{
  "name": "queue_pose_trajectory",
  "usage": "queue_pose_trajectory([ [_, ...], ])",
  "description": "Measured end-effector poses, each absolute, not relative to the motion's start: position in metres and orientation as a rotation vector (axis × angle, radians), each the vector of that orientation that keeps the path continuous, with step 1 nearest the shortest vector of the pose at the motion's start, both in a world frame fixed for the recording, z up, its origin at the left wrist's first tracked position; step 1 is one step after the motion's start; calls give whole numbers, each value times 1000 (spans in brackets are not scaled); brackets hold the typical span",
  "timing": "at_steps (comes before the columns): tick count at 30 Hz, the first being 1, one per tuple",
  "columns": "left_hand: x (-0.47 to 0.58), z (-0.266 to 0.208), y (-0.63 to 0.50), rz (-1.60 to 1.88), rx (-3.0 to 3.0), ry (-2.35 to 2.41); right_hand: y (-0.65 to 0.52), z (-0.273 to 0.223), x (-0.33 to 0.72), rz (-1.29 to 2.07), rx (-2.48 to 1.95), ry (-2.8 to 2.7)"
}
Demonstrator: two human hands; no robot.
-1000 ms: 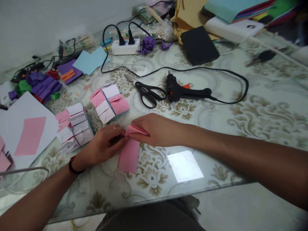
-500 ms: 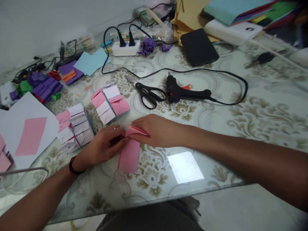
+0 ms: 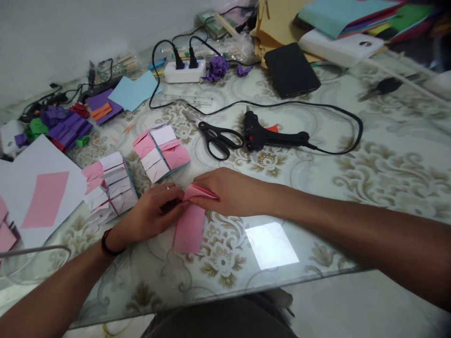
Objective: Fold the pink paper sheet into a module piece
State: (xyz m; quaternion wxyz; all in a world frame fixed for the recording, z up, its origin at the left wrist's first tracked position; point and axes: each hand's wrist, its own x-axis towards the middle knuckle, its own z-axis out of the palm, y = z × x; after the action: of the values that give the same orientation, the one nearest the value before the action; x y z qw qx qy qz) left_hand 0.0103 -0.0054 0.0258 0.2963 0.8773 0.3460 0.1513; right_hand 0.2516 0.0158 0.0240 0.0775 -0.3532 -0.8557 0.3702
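Both hands meet over a strip of pink paper point(image 3: 189, 231) near the table's front. My left hand point(image 3: 154, 209) pinches its left edge, thumb and fingers together at the fold. From the other side my right hand point(image 3: 225, 190) grips the folded upper end, its thumb under the flap. The lower part of the paper slants down toward the table edge. Just beyond my hands lies a pink and white folded-paper block point(image 3: 162, 152) with a teal edge. A second pink and white folded-paper block point(image 3: 112, 188) sits left of it, close to my left hand.
Black-handled scissors point(image 3: 220, 140) and a black glue gun point(image 3: 275, 136) with a looping cord lie beyond my right hand. A power strip point(image 3: 185, 71), a black flat case point(image 3: 292, 69) and purple folded pieces point(image 3: 70, 129) are farther back. White paper point(image 3: 75, 188) lies left.
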Motion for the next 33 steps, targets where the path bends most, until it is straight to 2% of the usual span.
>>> queue_pose_trajectory([
  [33,11,26,-5,406,2310,927,14,23,253,1114,-1052,-2518],
])
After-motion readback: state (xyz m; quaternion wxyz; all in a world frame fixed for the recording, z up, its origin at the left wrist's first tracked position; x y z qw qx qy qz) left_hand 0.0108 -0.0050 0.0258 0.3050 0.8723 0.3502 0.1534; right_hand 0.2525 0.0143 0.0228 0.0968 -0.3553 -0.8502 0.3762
